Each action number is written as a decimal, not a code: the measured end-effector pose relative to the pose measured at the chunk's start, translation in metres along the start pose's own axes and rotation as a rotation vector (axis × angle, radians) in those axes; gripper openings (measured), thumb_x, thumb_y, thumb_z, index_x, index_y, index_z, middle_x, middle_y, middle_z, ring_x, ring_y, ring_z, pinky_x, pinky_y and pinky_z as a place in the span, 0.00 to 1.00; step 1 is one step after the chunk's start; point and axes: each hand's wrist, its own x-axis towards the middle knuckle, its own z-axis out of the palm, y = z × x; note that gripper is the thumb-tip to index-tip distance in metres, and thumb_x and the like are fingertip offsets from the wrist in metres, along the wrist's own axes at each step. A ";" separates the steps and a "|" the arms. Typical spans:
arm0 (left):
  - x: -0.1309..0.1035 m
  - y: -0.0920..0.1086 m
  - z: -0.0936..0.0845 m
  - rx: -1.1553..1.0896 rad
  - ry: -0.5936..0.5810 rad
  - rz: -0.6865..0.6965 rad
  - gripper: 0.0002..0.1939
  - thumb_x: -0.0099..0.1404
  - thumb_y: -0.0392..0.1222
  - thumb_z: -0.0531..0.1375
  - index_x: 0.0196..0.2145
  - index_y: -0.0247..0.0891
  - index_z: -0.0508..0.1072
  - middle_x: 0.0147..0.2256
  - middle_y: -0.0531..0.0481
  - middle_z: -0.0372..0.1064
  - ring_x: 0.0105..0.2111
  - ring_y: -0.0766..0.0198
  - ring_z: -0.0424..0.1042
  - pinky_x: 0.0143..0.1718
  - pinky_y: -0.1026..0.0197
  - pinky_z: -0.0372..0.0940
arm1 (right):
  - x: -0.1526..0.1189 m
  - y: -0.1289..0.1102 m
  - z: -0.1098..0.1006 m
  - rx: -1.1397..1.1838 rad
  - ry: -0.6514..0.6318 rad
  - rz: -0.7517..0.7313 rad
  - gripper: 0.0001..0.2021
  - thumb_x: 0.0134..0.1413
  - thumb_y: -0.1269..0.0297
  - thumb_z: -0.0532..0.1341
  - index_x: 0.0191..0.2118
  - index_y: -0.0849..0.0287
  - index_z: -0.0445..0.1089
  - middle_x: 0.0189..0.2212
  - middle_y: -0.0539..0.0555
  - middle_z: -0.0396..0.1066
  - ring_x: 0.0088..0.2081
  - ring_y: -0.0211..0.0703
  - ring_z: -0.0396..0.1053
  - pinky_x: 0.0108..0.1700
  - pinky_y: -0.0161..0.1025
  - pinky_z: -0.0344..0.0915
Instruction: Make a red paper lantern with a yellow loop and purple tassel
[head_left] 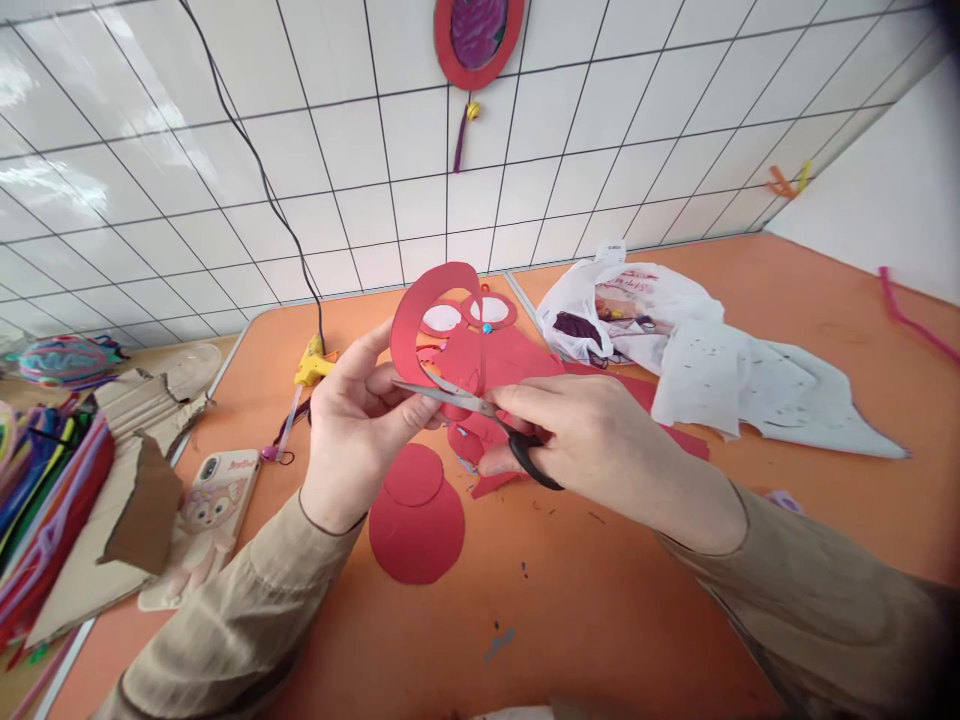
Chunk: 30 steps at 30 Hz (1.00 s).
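Above the left grip (346,440) curves a red paper ring (405,338).

On an orange table (615,620), two red circles (417,540) are laid, one partly over the other. More red paper (517,355) is piled behind them. A white bag (675,290) and a white sheet (787,395) are set to the right. On the left, a yellow glue gun (312,363) and a phone (206,510) are placed.

Pass: tabletop front (600,610) | Blocked centre: raised scissors (475,403), red ring (407,335) | Left: phone (214,505), cardboard (146,490) | Far: plastic bag (686,288)
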 end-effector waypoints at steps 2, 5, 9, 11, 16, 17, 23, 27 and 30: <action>0.000 0.001 0.001 -0.007 0.001 -0.011 0.24 0.53 0.30 0.71 0.49 0.39 0.74 0.28 0.52 0.78 0.25 0.66 0.77 0.26 0.67 0.71 | 0.000 0.000 0.001 0.015 0.012 -0.013 0.22 0.60 0.55 0.62 0.23 0.57 0.50 0.19 0.43 0.47 0.22 0.32 0.42 0.22 0.34 0.43; 0.000 0.002 0.001 -0.017 -0.008 -0.028 0.24 0.54 0.31 0.70 0.49 0.39 0.74 0.27 0.52 0.78 0.25 0.66 0.76 0.26 0.66 0.72 | -0.001 0.001 0.003 0.027 0.021 -0.021 0.23 0.60 0.54 0.62 0.23 0.57 0.50 0.19 0.43 0.46 0.22 0.32 0.41 0.22 0.34 0.44; -0.001 0.004 0.000 -0.011 -0.020 -0.037 0.23 0.56 0.31 0.70 0.49 0.39 0.74 0.29 0.51 0.78 0.26 0.65 0.77 0.26 0.65 0.73 | -0.001 0.002 0.003 0.026 0.020 -0.025 0.22 0.59 0.54 0.63 0.23 0.57 0.51 0.19 0.43 0.46 0.22 0.32 0.43 0.22 0.33 0.45; -0.002 0.005 -0.001 0.002 -0.016 -0.032 0.22 0.56 0.31 0.70 0.49 0.39 0.74 0.31 0.51 0.79 0.26 0.65 0.77 0.27 0.65 0.73 | -0.001 0.002 0.002 0.022 0.017 -0.017 0.22 0.60 0.54 0.62 0.23 0.57 0.51 0.19 0.43 0.46 0.22 0.32 0.42 0.22 0.33 0.44; 0.001 0.007 -0.003 0.024 -0.017 0.008 0.19 0.56 0.31 0.70 0.46 0.40 0.77 0.32 0.51 0.79 0.28 0.65 0.78 0.27 0.66 0.73 | -0.001 0.000 0.000 0.043 0.006 -0.019 0.22 0.58 0.55 0.64 0.23 0.58 0.53 0.19 0.43 0.48 0.22 0.31 0.44 0.23 0.33 0.44; 0.001 0.007 -0.003 0.028 -0.023 0.009 0.20 0.55 0.30 0.70 0.46 0.40 0.77 0.31 0.51 0.79 0.28 0.65 0.78 0.27 0.67 0.73 | -0.001 0.000 -0.001 0.047 0.009 -0.022 0.22 0.57 0.55 0.65 0.23 0.58 0.53 0.19 0.43 0.48 0.22 0.31 0.44 0.23 0.33 0.43; 0.002 0.008 -0.004 0.045 -0.010 -0.021 0.21 0.54 0.32 0.71 0.46 0.42 0.77 0.29 0.53 0.79 0.24 0.67 0.76 0.22 0.68 0.70 | 0.000 -0.002 -0.003 0.015 -0.012 0.032 0.24 0.46 0.54 0.72 0.23 0.59 0.55 0.19 0.42 0.51 0.22 0.30 0.45 0.23 0.33 0.43; 0.000 0.006 -0.003 0.086 0.010 -0.013 0.23 0.54 0.33 0.71 0.48 0.42 0.76 0.29 0.52 0.79 0.25 0.64 0.77 0.22 0.65 0.72 | 0.001 -0.004 -0.003 0.015 -0.016 0.043 0.25 0.43 0.54 0.74 0.23 0.59 0.56 0.18 0.42 0.52 0.21 0.29 0.45 0.23 0.32 0.43; -0.001 0.006 -0.001 0.088 0.014 -0.010 0.25 0.53 0.33 0.71 0.49 0.42 0.75 0.28 0.52 0.79 0.25 0.63 0.77 0.24 0.64 0.73 | 0.001 -0.005 -0.003 0.009 -0.019 0.065 0.25 0.44 0.53 0.73 0.23 0.59 0.56 0.17 0.42 0.53 0.21 0.29 0.46 0.22 0.32 0.43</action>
